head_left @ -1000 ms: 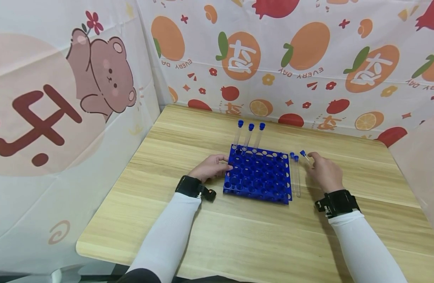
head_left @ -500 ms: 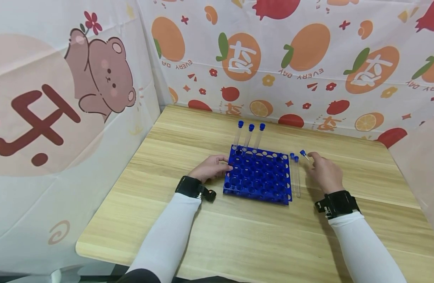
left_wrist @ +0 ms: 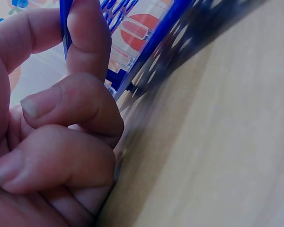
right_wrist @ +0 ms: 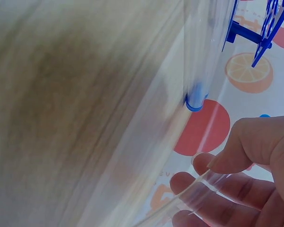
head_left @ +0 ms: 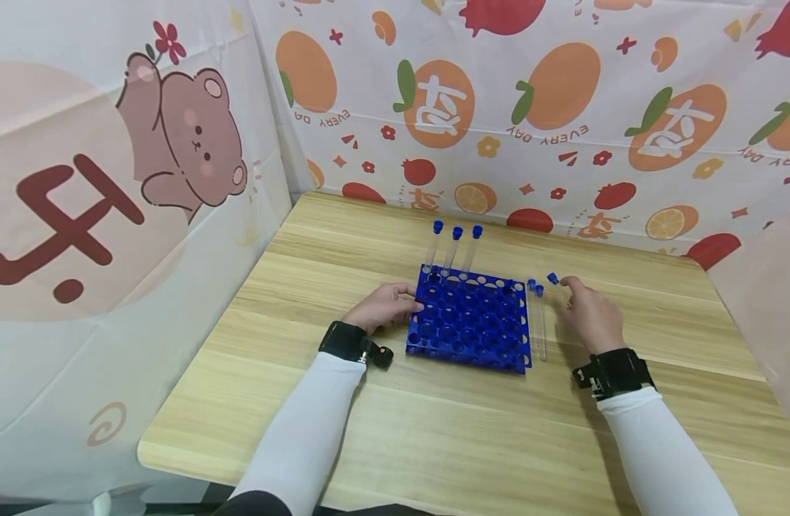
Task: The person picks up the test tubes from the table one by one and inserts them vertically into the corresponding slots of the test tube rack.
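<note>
Right hand (head_left: 593,315) pinches clear tube (right_wrist: 191,195); blue cap (head_left: 552,278) just beyond hand.

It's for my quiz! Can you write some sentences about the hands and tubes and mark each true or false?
The left hand holds the blue plastic rack with round holes. True.
Three clear tubes with blue caps stand at the rack's near edge. False: those tubes stand at its far edge.
The right hand holds another clear capped tube. True.
Two more capped tubes lie left of the rack. False: those tubes lie to its right.
</note>
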Action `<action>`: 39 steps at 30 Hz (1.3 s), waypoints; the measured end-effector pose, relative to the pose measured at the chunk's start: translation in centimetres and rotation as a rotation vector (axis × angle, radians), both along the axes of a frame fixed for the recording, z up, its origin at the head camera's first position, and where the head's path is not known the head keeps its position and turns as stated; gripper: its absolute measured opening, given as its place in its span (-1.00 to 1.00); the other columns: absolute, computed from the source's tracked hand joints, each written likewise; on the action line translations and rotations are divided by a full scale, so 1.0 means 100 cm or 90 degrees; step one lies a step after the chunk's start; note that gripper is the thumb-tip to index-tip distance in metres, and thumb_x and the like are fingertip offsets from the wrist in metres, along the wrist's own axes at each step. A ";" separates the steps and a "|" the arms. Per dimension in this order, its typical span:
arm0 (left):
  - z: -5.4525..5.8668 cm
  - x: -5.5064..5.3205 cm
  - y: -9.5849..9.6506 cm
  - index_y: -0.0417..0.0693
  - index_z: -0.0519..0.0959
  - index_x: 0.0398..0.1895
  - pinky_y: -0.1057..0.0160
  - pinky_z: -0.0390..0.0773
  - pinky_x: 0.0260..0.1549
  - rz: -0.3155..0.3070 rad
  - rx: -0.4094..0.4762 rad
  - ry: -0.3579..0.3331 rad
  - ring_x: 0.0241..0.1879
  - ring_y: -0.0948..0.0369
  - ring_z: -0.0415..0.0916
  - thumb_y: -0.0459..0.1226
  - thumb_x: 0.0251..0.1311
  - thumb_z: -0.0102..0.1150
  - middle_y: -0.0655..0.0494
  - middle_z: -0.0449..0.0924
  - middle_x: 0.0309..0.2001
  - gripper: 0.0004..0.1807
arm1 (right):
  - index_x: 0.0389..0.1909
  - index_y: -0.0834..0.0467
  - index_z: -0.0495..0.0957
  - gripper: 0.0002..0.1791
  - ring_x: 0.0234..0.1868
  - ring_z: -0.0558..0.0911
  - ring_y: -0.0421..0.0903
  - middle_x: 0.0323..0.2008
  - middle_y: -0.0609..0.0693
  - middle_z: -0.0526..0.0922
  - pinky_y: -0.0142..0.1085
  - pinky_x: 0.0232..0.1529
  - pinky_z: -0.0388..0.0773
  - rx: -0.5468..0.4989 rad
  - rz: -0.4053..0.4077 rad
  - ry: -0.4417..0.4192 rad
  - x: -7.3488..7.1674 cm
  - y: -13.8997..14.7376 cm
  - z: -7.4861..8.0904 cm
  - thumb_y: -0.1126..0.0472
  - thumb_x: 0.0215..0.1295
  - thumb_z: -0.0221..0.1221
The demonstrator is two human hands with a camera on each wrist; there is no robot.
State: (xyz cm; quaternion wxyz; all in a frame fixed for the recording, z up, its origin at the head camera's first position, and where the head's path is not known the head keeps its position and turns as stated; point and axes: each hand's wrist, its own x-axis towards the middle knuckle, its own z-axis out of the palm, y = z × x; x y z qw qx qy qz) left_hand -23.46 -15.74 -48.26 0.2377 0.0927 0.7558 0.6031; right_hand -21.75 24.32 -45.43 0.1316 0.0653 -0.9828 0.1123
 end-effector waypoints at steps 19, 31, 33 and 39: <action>-0.002 -0.002 0.000 -0.04 0.57 0.01 0.34 0.18 -0.73 0.002 -0.003 -0.002 -0.71 0.29 0.20 -0.17 0.25 0.23 0.14 0.66 -0.51 -0.71 | 0.05 0.18 0.48 -0.57 -0.59 0.54 -0.02 -0.41 0.16 0.69 -0.30 -0.72 0.27 -0.056 0.023 0.044 0.002 -0.011 0.013 0.34 0.11 0.28; 0.002 0.002 0.000 -0.07 0.57 0.02 0.35 0.17 -0.73 -0.002 0.000 -0.001 -0.72 0.30 0.20 -0.18 0.26 0.22 0.15 0.65 -0.52 -0.70 | -0.03 0.20 0.47 -0.67 -0.35 0.58 0.05 -0.35 0.13 0.57 -0.22 -0.44 0.45 -0.199 0.030 0.017 0.001 -0.028 0.031 0.21 0.24 0.29; 0.003 0.002 0.000 -0.07 0.56 0.02 0.35 0.17 -0.72 -0.001 0.001 -0.002 -0.72 0.30 0.20 -0.18 0.26 0.22 0.15 0.65 -0.52 -0.70 | -0.02 0.20 0.47 -0.67 -0.34 0.51 0.03 -0.35 0.12 0.52 -0.25 -0.44 0.42 -0.222 0.033 0.015 0.001 -0.030 0.035 0.20 0.26 0.28; 0.003 0.002 0.000 -0.08 0.55 0.03 0.36 0.18 -0.72 0.001 0.009 -0.008 -0.72 0.30 0.21 -0.21 0.26 0.21 0.13 0.66 -0.52 -0.69 | 0.03 0.20 0.47 -0.63 -0.36 0.47 -0.02 -0.39 0.08 0.49 -0.37 -0.45 0.38 -0.276 0.050 0.027 -0.001 -0.037 0.043 0.17 0.27 0.29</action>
